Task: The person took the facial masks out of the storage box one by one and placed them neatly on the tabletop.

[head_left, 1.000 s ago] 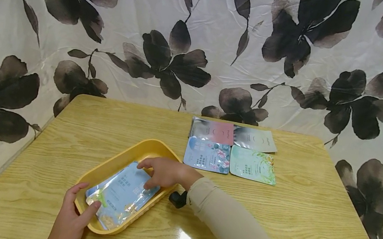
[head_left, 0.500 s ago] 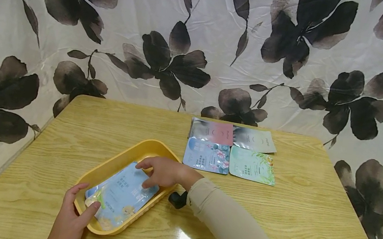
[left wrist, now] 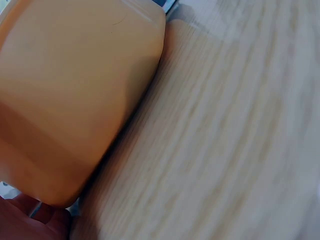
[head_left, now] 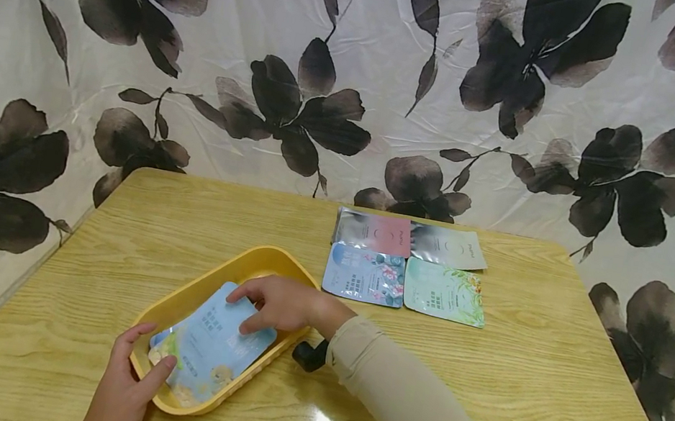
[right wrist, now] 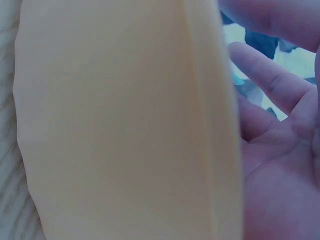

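Observation:
A yellow plastic basket stands slantwise on the table, holding light-blue sheet mask packets in a stack. My left hand grips its near left corner, thumb over the rim and fingers along the outside. My right hand reaches over the right rim. Its index finger and thumb, spread apart and bent, pinch the top packet near its upper end. In the right wrist view the basket wall hides the fingertips of several fingers. The left wrist view shows mostly the basket's outer wall.
Toward the back of the wooden table lie a pink-and-silver packet, a pale green-silver packet, a blue floral packet and a green packet, laid in two rows. A floral curtain hangs behind.
My right hand has moved slightly left, and the top light-blue packet has shifted left with it. My left hand and the basket stay in place.

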Tool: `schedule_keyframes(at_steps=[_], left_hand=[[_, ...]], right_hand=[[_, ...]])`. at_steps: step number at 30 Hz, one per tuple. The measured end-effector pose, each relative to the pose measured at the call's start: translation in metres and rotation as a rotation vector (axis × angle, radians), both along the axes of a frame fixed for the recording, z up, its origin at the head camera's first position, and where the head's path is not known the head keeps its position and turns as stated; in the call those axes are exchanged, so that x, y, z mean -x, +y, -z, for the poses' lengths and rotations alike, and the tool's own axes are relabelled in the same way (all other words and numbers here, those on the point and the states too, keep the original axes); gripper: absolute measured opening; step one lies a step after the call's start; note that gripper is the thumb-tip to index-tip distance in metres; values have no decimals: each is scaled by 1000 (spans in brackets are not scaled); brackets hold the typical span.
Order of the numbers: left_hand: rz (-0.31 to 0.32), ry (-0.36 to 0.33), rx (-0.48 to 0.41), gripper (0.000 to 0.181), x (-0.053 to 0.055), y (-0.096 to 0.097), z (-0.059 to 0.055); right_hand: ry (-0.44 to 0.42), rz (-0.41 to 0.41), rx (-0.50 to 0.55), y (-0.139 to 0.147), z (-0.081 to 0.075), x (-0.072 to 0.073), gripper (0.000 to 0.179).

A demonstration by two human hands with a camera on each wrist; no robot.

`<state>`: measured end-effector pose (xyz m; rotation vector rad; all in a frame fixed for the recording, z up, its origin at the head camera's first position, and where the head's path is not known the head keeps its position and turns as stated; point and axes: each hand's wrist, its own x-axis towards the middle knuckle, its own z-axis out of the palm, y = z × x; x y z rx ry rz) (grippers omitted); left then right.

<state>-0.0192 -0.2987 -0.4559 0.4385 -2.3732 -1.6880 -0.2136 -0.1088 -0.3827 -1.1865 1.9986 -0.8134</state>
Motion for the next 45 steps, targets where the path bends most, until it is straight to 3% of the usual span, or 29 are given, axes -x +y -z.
schedule_keyframes(at_steps=[7,21,28,42,45], left_hand=[[-8,-36,12,61,-1,0,-1],[-22,-43,53,60,-2,-1,-1],[-31,-62,61,64,-2,-2,-2],[1,8,71,58,-2,-3,0],[-13,-7,80,59,-2,-3,1]], right_hand=[[-4,-5,-23,-1,1,-6,46],[98,18,16,4,-3,-17,44],[40,106,118,16,-10,-15,43],[22,201,140,36,-9,-7,43],[6,220,163,43,-10,-4,44]])
